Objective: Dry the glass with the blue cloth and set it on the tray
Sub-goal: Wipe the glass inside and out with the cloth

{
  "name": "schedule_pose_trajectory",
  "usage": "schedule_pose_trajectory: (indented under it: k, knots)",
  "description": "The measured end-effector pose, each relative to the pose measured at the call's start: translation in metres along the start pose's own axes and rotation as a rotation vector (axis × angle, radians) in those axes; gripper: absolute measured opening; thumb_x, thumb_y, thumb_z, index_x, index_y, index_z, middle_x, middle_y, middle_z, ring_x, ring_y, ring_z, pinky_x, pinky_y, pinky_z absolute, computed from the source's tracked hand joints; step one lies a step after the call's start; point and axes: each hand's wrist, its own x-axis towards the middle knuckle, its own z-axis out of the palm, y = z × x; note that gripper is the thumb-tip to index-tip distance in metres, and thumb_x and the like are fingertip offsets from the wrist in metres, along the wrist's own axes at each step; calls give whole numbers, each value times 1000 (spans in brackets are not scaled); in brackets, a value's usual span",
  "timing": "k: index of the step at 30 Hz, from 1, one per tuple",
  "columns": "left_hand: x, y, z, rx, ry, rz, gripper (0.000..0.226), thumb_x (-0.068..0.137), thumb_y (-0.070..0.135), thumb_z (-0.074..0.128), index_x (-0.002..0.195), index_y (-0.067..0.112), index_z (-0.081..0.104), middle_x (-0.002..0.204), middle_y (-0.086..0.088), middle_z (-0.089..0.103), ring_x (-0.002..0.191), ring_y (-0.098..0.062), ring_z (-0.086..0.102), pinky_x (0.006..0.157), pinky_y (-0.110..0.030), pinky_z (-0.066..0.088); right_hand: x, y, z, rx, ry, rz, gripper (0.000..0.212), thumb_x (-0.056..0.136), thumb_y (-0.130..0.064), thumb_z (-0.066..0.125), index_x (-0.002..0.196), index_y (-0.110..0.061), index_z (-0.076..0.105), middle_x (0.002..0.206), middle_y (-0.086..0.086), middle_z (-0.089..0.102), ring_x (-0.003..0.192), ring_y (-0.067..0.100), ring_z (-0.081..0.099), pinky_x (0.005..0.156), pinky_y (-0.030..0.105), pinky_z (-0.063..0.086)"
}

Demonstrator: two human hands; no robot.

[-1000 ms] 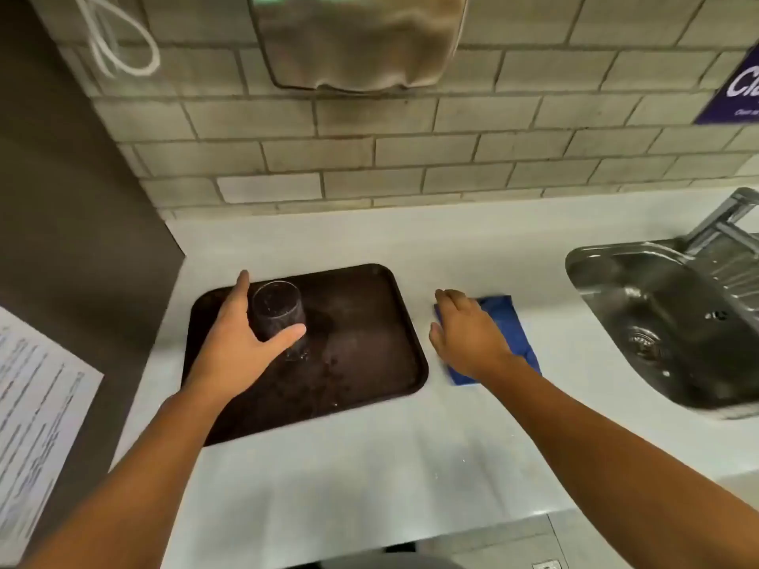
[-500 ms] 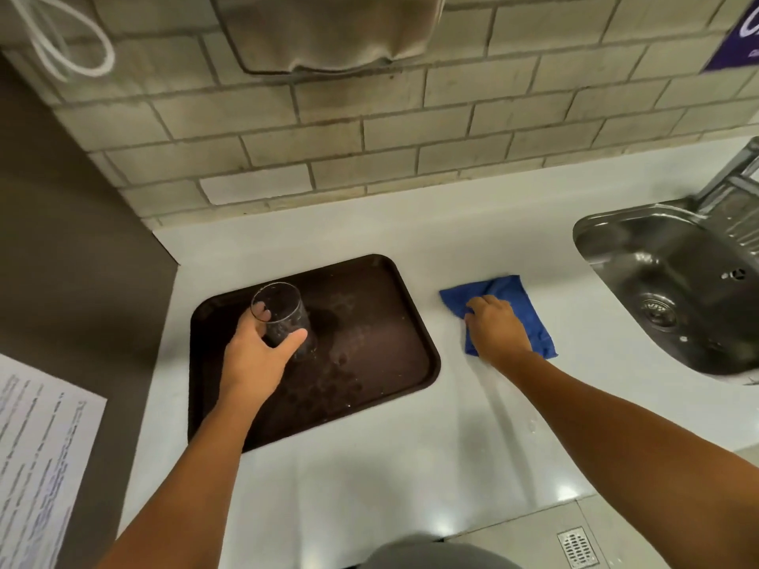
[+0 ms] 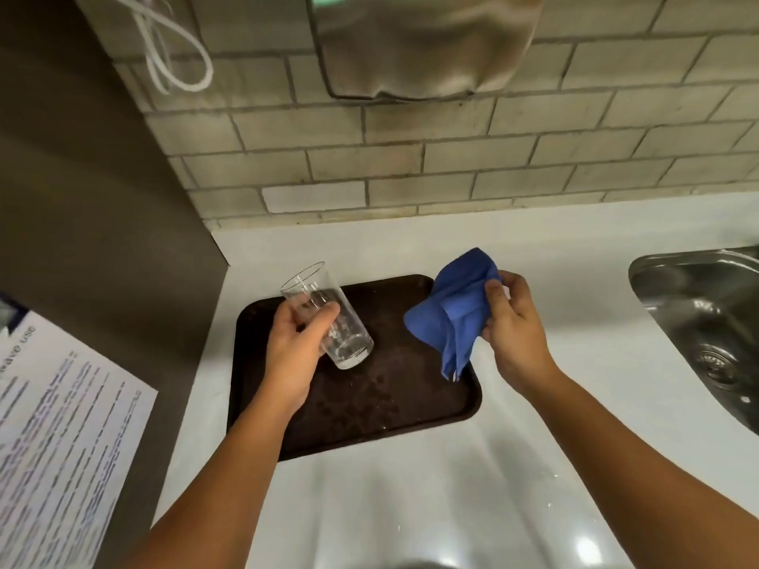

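My left hand [image 3: 293, 347] grips a clear drinking glass [image 3: 334, 318], lifted and tilted above the left half of a dark brown tray [image 3: 394, 404]; water drops show inside it near its base. My right hand [image 3: 515, 330] holds a crumpled blue cloth [image 3: 449, 310] in the air over the tray's right edge, a little to the right of the glass. Glass and cloth do not touch. The tray lies flat on the white counter [image 3: 410, 507], its surface speckled with wet spots.
A steel sink [image 3: 706, 322] is set into the counter at the right. A tiled wall runs along the back with a wall-mounted unit [image 3: 423, 43] overhead and a white cord [image 3: 172, 55]. A dark panel with a printed sheet [image 3: 53, 437] stands on the left.
The left hand has raised the glass off the tray and tilted it. The right hand has picked the blue cloth up from the counter and brought it left, toward the glass.
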Motion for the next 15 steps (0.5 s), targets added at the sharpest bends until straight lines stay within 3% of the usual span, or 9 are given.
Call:
schedule_pose_trajectory:
  k: [3, 7, 12, 15]
  knots:
    - [2, 7, 5, -142, -38, -56, 38, 88, 32, 88, 122, 26, 71, 101, 7, 84, 96, -15, 83, 79, -35, 69, -12, -6, 26, -15, -73, -23, 14, 116, -40, 47, 121, -36, 59, 102, -10, 85, 105, 10, 81, 98, 42, 63]
    - [2, 12, 11, -188, -32, -136, 24, 99, 34, 82, 120, 26, 72, 107, 0, 84, 101, -23, 80, 78, -38, 69, -30, -8, 53, -110, -210, -110, 15, 118, -32, 46, 129, -32, 56, 118, 8, 79, 112, 16, 77, 98, 35, 60]
    - [-6, 21, 22, -249, -29, -256, 51, 99, 54, 74, 137, 20, 73, 125, -11, 85, 112, -30, 83, 86, -44, 66, -49, -16, 72, -106, -328, -176, 17, 117, -18, 47, 131, -19, 58, 118, -1, 74, 111, 7, 73, 99, 24, 58]
    - [-12, 27, 30, -323, -70, -345, 59, 98, 64, 67, 129, 16, 78, 105, -8, 88, 92, -26, 86, 74, -38, 66, -54, -23, 74, -83, -370, -180, 18, 117, -22, 46, 131, -18, 58, 118, -3, 74, 109, 6, 73, 96, 25, 58]
